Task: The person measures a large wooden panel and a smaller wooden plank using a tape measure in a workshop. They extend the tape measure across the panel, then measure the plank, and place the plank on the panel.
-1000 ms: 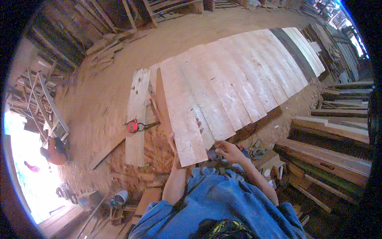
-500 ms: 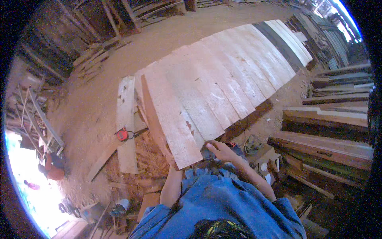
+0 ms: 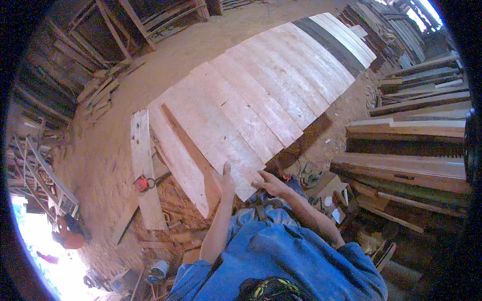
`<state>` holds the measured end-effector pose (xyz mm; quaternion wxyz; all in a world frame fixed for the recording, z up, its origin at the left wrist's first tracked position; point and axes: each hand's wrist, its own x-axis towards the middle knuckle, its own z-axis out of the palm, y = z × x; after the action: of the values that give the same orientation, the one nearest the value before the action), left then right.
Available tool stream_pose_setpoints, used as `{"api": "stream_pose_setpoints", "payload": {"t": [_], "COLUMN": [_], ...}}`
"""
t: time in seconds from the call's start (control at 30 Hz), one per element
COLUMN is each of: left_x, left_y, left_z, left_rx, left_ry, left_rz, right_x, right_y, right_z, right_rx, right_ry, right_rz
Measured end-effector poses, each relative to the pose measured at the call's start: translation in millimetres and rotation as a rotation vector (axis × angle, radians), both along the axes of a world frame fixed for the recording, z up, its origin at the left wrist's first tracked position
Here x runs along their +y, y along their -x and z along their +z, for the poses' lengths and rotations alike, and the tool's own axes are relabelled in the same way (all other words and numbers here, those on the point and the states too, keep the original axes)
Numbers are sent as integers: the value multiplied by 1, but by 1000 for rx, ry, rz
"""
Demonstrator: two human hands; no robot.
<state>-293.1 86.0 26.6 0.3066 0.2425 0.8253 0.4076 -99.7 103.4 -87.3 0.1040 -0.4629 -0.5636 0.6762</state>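
A pale, rough-sawn wooden plank (image 3: 203,143) lies at the near left end of a long row of boards, its brown side edge showing. My left hand (image 3: 227,183) grips its left edge near the close end, thumb up on the face and the other fingers mostly hidden. At the right side of the same end, my right hand (image 3: 271,184) closes on the plank's border, its fingertips partly out of sight. Left of the brown edge lies another pale board (image 3: 175,155) with a tapered near end.
A red tape measure (image 3: 144,183) rests on a narrow board (image 3: 145,150) to the left. Beyond my hands stretches the row of boards (image 3: 281,75), with one dark plank (image 3: 329,45). Timber stacks (image 3: 406,170) stand at right. Another person (image 3: 70,236) is at far left.
My left hand has come up over the plank's left edge, its thumb now visible on top. The tapered board to the left is now uncovered. My view has shifted slightly.
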Motion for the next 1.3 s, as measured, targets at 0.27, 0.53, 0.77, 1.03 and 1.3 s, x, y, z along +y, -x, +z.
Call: {"api": "stream_pose_setpoints", "payload": {"t": [0.27, 0.53, 0.77, 1.03, 1.3], "left_x": [75, 137, 176, 184, 192], "left_y": [-47, -66, -98, -111, -118], "left_z": [18, -37, -22, -21, -20], "left_rx": [-10, 294, 220, 241, 210], "left_ry": [25, 354, 204, 260, 323], "left_rz": [6, -30, 150, 163, 185], "right_x": [49, 108, 131, 175, 184], "right_y": [-45, -167, -240, -229, -228], "right_z": [17, -3, -84, -60, -70], "right_rx": [-9, 91, 98, 131, 181], "right_ry": [57, 313, 241, 298, 331], "right_rz": [-164, 5, 29, 14, 48]}}
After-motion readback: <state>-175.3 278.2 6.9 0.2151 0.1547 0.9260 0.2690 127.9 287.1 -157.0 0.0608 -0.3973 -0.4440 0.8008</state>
